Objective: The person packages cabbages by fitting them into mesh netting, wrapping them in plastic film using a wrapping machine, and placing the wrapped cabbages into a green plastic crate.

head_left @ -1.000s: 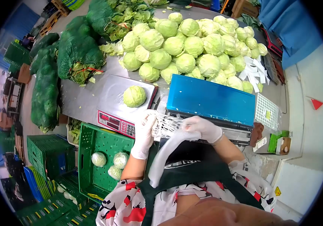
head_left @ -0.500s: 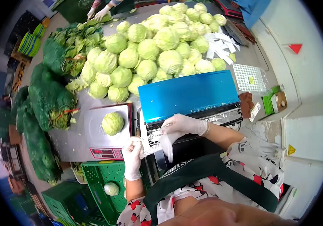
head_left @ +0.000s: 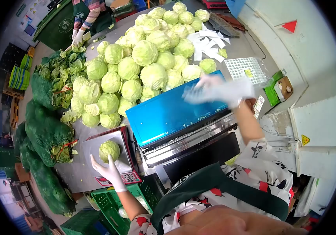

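Note:
My left hand [head_left: 109, 172], in a pale glove, is open with spread fingers just below a single cabbage [head_left: 109, 151] on the metal scale [head_left: 125, 166]. My right hand [head_left: 223, 89], also gloved, is blurred by motion above the blue lid [head_left: 176, 111] of the machine. White material [head_left: 199, 94] shows at its fingers, too smeared to make out fully. Behind the lid lies a large pile of cabbages [head_left: 144, 53].
Green net sacks [head_left: 46, 135] line the left side. White strips [head_left: 207, 44] and a white grid tray [head_left: 246, 70] lie at the back right. A green crate [head_left: 115, 211] stands below the scale. A co-worker's gloved hands [head_left: 78, 38] are among leaves at the far left.
My left hand has let go of the white net and moved to the cabbage on the scale. My right hand has risen over the blue lid. The view has turned, bringing the co-worker into sight.

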{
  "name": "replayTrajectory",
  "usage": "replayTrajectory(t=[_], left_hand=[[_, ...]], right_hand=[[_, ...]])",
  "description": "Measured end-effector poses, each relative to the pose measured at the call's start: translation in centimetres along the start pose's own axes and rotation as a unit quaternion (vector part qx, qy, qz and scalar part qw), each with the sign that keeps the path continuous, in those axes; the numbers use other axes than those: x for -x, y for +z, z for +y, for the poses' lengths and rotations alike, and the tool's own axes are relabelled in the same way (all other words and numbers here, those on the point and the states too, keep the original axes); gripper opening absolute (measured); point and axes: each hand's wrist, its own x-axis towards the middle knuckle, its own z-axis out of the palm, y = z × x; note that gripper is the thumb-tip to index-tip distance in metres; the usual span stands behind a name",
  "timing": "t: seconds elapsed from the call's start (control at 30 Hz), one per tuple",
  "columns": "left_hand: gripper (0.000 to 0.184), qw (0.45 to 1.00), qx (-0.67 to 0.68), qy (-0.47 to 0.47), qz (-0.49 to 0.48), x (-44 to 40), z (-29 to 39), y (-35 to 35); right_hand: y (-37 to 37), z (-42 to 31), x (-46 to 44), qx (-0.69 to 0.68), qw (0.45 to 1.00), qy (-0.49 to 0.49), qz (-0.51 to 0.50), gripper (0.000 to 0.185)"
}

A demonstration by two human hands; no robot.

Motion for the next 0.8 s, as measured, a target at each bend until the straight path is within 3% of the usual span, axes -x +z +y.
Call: replayTrajectory(t=[0.03,0.07,0.13,0.23,0.33,0.37,0.47,0.57,0.6,0.67,0.73,0.8], left_hand=[[0.095,0.999,0.006,-0.041,-0.021,-0.4,-2.4,0.8],[0.098,0.998,0.007,-0.052,-0.045,-0.4,-3.4,1.7],[0.105,0.993,0.011,-0.076,-0.089,-0.5,-4.3,3.2],[0.106,0.988,0.012,-0.118,-0.101,-1.2,-3.2,3.8],[0.102,0.987,0.01,-0.136,-0.088,-1.5,-4.5,4.4],[0.101,0.986,0.016,-0.144,-0.083,-1.6,-5.1,4.4],[0.09,0.979,0.053,-0.173,-0.093,-2.0,-5.3,4.0],[0.077,0.955,0.186,-0.216,-0.086,-1.5,-6.7,3.7],[0.075,0.939,0.235,-0.238,-0.082,-1.3,-6.0,3.7],[0.063,0.885,0.344,-0.309,-0.059,-1.0,-4.9,3.1],[0.062,0.798,0.495,-0.318,-0.13,-1.7,-2.4,1.9],[0.065,0.794,0.517,-0.295,-0.127,-1.0,-1.0,1.8]], right_hand=[[-1.6,-4.7,1.1,0.102,0.985,0.008,0.141,0.058],[-3.6,-7.9,1.4,0.202,0.939,0.016,0.277,0.056],[-9.8,-7.9,-1.3,0.285,0.902,0.097,0.311,0.054],[-12.0,-5.8,-4.0,0.189,0.938,0.065,0.283,0.059],[-13.6,-4.9,-7.1,0.178,0.917,0.239,0.265,0.052],[-15.9,-1.7,-8.8,0.144,0.943,0.208,0.216,0.052],[-16.5,-1.1,-9.3,0.089,0.978,0.11,0.151,0.047],[-16.7,-1.7,-7.7,0.037,0.975,0.134,0.173,0.043],[-17.8,-1.6,-7.1,0.028,0.976,0.128,0.177,0.042],[-20.2,0.4,-7.0,-0.147,0.967,0.066,0.198,0.044],[-20.2,0.3,-5.5,-0.257,0.932,-0.029,0.255,0.046],[-19.6,-1.8,-2.9,-0.322,0.922,-0.049,0.21,0.049]])
